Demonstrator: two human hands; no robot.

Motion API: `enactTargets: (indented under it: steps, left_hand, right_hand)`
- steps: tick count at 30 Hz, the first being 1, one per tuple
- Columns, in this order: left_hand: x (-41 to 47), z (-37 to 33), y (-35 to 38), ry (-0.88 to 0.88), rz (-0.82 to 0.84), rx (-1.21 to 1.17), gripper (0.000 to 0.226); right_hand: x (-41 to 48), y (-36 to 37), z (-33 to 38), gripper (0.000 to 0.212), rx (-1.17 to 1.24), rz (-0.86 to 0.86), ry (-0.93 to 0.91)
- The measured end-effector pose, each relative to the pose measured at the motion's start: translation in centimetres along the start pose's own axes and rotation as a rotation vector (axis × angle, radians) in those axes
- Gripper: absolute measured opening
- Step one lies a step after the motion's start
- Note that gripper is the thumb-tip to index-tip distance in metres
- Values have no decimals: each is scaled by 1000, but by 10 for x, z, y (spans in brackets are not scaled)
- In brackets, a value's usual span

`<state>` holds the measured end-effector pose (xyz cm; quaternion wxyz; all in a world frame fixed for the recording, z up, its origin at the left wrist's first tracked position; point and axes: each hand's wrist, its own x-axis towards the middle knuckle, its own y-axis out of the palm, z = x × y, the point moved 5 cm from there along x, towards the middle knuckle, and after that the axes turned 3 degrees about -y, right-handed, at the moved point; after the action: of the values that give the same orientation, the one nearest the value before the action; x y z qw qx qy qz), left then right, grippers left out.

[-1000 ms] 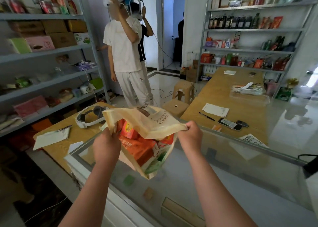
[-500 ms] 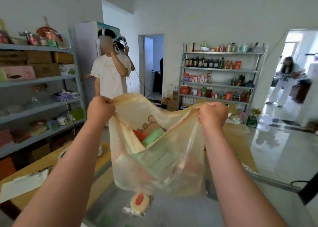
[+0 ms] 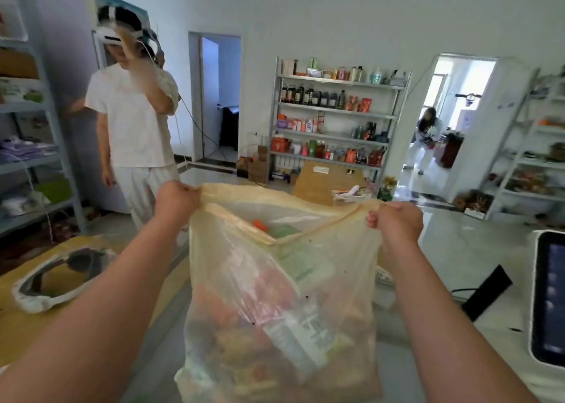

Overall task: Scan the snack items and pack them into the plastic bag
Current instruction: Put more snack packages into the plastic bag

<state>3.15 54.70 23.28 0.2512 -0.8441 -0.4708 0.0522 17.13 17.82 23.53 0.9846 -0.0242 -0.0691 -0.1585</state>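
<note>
Here both hands, left (image 3: 175, 199) and right (image 3: 396, 220), pinch the plastic bag (image 3: 275, 295); snack items (image 3: 293, 338) blurred inside.

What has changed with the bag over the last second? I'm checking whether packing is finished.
The plastic bag was bunched low over the counter a second ago; it has been lifted and spread wide, hanging full, with the snack packets settled at the bottom. The left hand and right hand moved up and apart. Both keep gripping the bag's top edge; nothing was let go or added.
</note>
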Motion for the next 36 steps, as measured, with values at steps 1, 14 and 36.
enactTargets:
  steps: [1, 14, 36]
  left_hand:
    - [-1, -1, 1, -4, -8, -9, 18]
    - [9, 3, -35, 59, -213, -8, 23]
    - [-24, 71, -75, 147, -385, 54, 21]
  right_hand:
    - [0, -1, 0, 22, 15, 8, -6]
    - [-19, 65, 37, 19, 105, 161, -259]
    - [-9, 111, -79, 15, 88, 261, 121]
